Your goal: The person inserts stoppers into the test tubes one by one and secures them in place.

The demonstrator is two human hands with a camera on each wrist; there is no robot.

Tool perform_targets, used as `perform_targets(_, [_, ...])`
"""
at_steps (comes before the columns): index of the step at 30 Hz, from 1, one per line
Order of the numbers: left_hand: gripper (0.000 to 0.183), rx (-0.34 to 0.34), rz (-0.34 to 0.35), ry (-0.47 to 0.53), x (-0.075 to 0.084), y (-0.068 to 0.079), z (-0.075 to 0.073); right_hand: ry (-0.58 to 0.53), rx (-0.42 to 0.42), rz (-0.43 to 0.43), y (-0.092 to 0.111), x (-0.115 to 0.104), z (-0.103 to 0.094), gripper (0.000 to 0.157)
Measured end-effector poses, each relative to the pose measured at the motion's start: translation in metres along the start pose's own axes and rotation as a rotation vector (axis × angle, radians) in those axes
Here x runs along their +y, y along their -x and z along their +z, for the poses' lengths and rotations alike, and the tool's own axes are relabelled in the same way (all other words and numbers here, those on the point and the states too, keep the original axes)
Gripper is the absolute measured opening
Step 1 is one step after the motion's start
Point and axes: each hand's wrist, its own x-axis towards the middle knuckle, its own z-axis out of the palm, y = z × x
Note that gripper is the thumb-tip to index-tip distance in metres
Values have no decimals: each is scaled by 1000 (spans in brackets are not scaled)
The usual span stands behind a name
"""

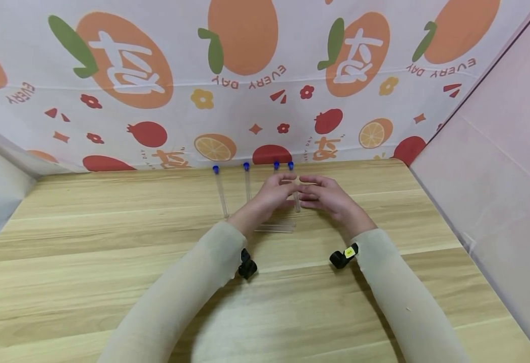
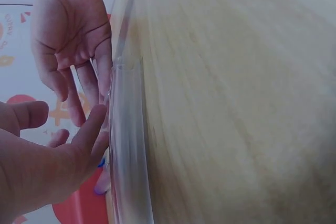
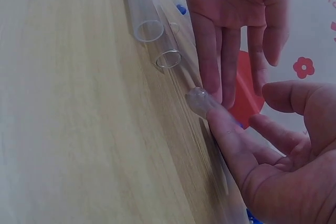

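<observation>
My left hand (image 1: 274,194) and right hand (image 1: 328,197) face each other over a clear test tube (image 1: 297,204) with a blue cap (image 1: 291,165). The right wrist view has the tube's rounded end (image 3: 198,101) right at my right fingertips, and my left fingers come down beside it. Neither hand curls round it; the fingers are fairly straight and spread. Two uncapped clear tubes (image 1: 274,229) lie crosswise nearer me, their open mouths (image 3: 169,59) showing in the right wrist view. My left hand partly covers another blue-capped tube (image 1: 276,171).
Further left lie two more blue-capped tubes, one at the far left (image 1: 221,194) and one (image 1: 247,184) beside my left wrist. A fruit-print cloth (image 1: 246,111) rises behind the wooden table (image 1: 110,252). At the right stands a pale wall (image 1: 487,151).
</observation>
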Motion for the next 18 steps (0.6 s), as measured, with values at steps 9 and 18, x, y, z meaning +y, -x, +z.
perform_targets(9, [43,15,34,11,1,-4,-2,5,15,-2,-5,-3,2,44])
perform_targets(18, [41,39,83,-2,4,3,-7,-5,37,-20,-3,-7,-2,47])
